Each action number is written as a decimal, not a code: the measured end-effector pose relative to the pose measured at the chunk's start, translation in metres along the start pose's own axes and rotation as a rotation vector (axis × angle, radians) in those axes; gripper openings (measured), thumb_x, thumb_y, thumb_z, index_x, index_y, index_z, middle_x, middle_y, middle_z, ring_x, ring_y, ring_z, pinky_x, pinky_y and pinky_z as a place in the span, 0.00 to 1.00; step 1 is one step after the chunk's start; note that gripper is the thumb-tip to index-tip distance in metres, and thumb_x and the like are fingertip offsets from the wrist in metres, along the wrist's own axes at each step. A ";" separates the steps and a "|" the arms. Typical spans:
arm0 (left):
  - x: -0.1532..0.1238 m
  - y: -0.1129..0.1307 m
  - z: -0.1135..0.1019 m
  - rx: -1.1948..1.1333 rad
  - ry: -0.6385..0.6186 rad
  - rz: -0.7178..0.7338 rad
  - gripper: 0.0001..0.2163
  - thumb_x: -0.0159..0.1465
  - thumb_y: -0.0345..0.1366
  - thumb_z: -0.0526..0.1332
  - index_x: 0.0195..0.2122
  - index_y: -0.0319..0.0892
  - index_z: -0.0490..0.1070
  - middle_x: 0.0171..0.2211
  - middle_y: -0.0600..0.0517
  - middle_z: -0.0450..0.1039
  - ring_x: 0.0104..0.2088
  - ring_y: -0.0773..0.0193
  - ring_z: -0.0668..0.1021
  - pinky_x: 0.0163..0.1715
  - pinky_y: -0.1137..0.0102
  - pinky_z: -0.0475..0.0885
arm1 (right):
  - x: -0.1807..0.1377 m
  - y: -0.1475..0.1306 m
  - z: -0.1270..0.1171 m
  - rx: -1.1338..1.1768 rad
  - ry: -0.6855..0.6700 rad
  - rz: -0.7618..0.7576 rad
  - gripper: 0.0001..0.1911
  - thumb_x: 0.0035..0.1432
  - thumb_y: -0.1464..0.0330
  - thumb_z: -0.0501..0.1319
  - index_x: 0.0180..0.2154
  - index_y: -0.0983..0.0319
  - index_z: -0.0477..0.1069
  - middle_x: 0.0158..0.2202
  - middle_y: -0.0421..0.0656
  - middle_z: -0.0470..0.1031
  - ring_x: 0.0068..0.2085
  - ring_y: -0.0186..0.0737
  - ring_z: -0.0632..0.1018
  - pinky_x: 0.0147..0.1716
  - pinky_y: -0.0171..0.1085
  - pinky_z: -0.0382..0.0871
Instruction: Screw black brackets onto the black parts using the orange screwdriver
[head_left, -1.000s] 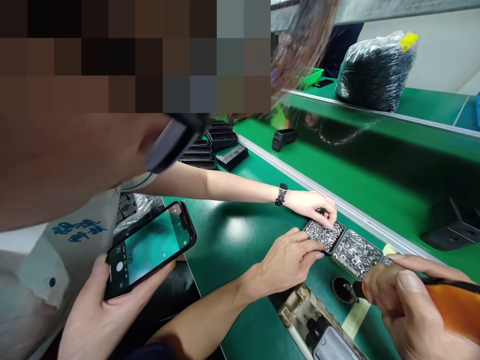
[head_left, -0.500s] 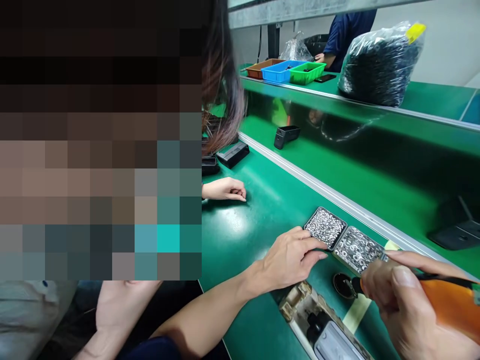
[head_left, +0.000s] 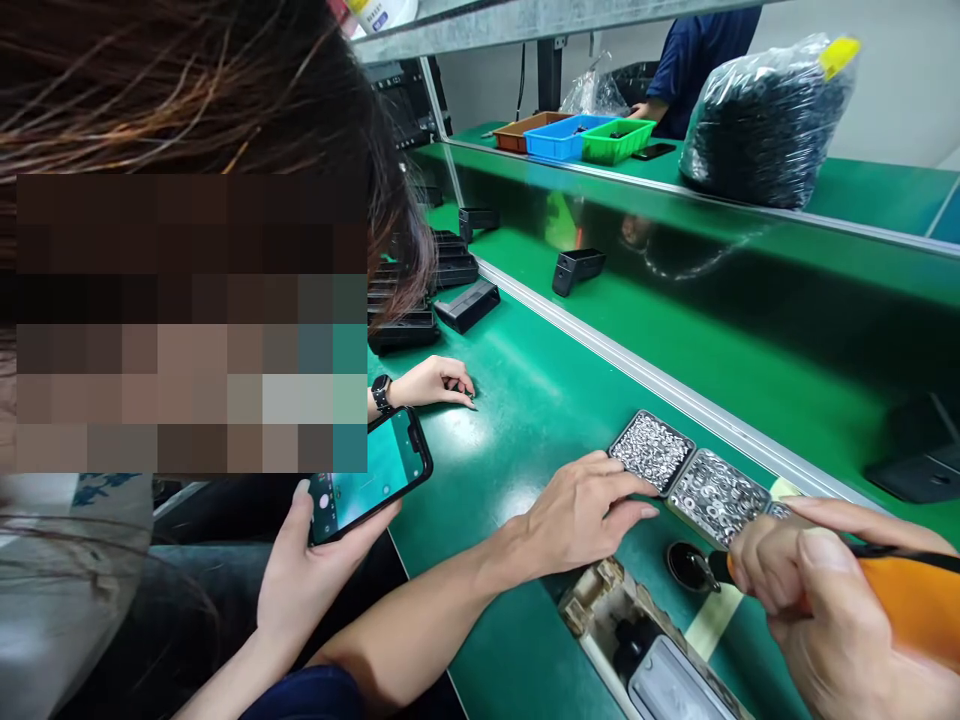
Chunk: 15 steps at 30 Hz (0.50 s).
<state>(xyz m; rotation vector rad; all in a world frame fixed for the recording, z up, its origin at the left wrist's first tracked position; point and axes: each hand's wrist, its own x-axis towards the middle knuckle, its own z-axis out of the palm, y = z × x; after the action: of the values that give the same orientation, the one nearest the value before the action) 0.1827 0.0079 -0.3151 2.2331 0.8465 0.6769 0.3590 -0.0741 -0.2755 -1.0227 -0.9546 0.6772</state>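
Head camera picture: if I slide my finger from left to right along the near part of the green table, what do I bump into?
Phone in a co-worker's hand → left hand → first tray of small metal parts → second tray of metal parts → right hand gripping the orange tool.

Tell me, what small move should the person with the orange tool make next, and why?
Probably slide the left hand forward to pick a small metal part from the nearer tray. Its fingertips already rest at that tray's edge, while the right hand holds the orange screwdriver with its tip beside the black round part.
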 end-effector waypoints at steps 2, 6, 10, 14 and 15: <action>0.001 0.002 -0.002 -0.024 -0.004 -0.014 0.12 0.73 0.39 0.66 0.52 0.38 0.81 0.36 0.49 0.81 0.41 0.59 0.79 0.47 0.64 0.76 | 0.003 -0.004 0.000 0.003 0.022 -0.007 0.06 0.68 0.66 0.67 0.45 0.59 0.75 0.19 0.32 0.62 0.18 0.34 0.63 0.18 0.38 0.62; 0.003 0.007 -0.010 -0.110 -0.033 -0.015 0.11 0.73 0.39 0.66 0.50 0.38 0.82 0.31 0.51 0.76 0.38 0.61 0.77 0.44 0.68 0.73 | 0.008 -0.017 0.003 0.011 0.039 -0.002 0.04 0.67 0.67 0.67 0.44 0.58 0.75 0.18 0.33 0.63 0.17 0.35 0.63 0.19 0.39 0.63; 0.005 0.011 -0.011 -0.216 -0.141 0.037 0.16 0.70 0.51 0.68 0.46 0.42 0.83 0.33 0.52 0.73 0.38 0.63 0.76 0.41 0.69 0.70 | 0.013 -0.025 0.002 0.007 0.026 0.015 0.05 0.66 0.65 0.68 0.41 0.58 0.75 0.16 0.32 0.61 0.16 0.35 0.62 0.17 0.39 0.61; -0.003 0.024 -0.022 -0.298 -0.278 0.100 0.28 0.57 0.62 0.74 0.47 0.44 0.82 0.42 0.48 0.76 0.46 0.58 0.77 0.48 0.65 0.71 | 0.012 -0.024 -0.002 0.017 0.026 -0.011 0.08 0.66 0.62 0.69 0.42 0.58 0.74 0.16 0.32 0.61 0.14 0.35 0.61 0.14 0.39 0.61; -0.011 0.029 -0.033 -0.313 -0.311 0.098 0.29 0.56 0.63 0.74 0.48 0.45 0.81 0.45 0.47 0.77 0.48 0.56 0.78 0.51 0.63 0.72 | 0.012 -0.023 -0.002 0.020 0.033 -0.012 0.08 0.66 0.62 0.69 0.42 0.58 0.74 0.16 0.32 0.61 0.14 0.35 0.61 0.15 0.39 0.61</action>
<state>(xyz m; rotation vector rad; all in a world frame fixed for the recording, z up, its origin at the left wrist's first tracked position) 0.1651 -0.0038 -0.2748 2.0325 0.4457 0.4526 0.3671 -0.0741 -0.2504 -1.0068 -0.9227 0.6567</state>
